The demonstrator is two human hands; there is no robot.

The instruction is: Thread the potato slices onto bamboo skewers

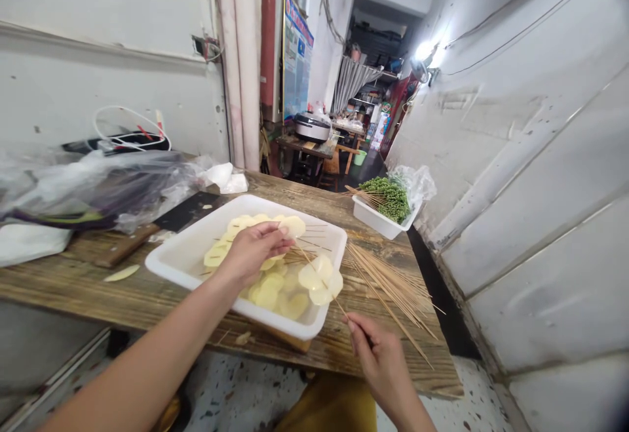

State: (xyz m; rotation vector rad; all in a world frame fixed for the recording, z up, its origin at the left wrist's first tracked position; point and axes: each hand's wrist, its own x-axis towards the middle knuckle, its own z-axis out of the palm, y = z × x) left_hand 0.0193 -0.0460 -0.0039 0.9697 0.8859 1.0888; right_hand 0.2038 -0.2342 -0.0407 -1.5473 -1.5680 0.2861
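A wooden skewer (340, 305) is pinched near its lower end by my right hand (378, 353). Several thin potato slices (322, 279) are threaded on it, over the right edge of a white tray (170, 263). My left hand (258, 246) pinches one pale slice (293, 226) at the skewer's upper end. Inside the tray lie loose slices (269, 293) in liquid, and skewered slices (215, 256) are along its far left side. A spread bundle of bare skewers (388, 281) rests on the wooden table right of the tray.
A cleaver (184, 212) lies left of the tray, near plastic bags (98, 186) and a potato piece (122, 273). At the table's back right stands a small white tray (378, 220) with green skewered food (390, 197). A wall runs along the right.
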